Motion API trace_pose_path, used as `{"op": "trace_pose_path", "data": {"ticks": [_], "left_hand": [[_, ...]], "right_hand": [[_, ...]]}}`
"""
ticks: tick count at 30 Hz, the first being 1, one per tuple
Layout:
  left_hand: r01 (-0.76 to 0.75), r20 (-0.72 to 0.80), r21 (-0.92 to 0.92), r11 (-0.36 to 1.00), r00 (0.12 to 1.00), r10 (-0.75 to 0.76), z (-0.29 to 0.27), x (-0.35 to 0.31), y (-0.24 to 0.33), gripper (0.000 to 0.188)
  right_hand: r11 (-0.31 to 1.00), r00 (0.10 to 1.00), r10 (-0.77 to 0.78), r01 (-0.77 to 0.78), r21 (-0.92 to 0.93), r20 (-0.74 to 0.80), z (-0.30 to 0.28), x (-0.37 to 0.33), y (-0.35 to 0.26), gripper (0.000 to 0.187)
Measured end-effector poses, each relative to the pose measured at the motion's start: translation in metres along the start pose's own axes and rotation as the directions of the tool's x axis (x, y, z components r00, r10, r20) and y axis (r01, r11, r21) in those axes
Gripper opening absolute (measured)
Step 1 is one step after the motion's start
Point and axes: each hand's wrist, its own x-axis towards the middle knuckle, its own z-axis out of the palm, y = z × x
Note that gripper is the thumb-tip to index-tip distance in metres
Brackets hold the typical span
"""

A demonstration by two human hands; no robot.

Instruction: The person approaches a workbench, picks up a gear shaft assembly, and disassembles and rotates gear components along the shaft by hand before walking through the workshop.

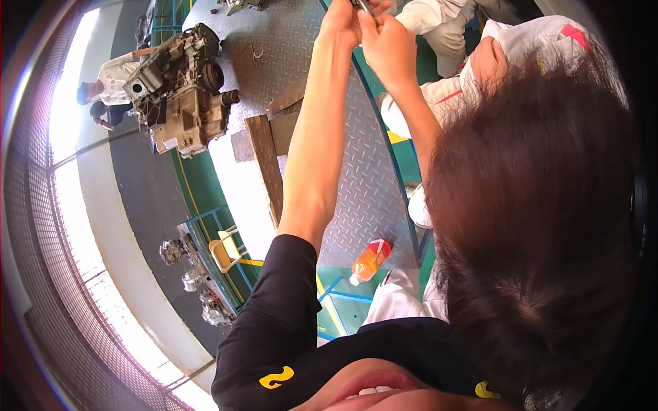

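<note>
In the head view, the right hand (pixel 388 49) grasps a small metal tool (pixel 364 7) at twelve o'clock, its visible long axis slanting from ten towards four. The left hand (pixel 343 24) is beside it; whether it grips, I cannot tell. A bottle (pixel 372 260) at five o'clock points its cap towards seven.

Black short-sleeved top (pixel 271 301) with curved yellow markings (pixel 277 377), forearms (pixel 315 151) bare.
</note>
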Motion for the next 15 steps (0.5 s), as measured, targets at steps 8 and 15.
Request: {"op": "trace_pose_path", "data": {"ticks": [8, 15], "left_hand": [[-0.079, -0.014, 0.037, 0.996, 0.997, 0.079, -0.004, 0.007, 0.033, 0.034], [-0.092, -0.010, 0.060, 0.994, 0.996, 0.092, -0.008, -0.018, 0.042, 0.035]], "right_hand": [[0.998, 0.999, 0.036, -0.037, -0.050, -0.014, 0.014, 0.008, -0.022, 0.050], [0.974, 0.993, 0.114, -0.116, 0.196, 0.018, 0.038, -0.008, -0.021, 0.041]]}}
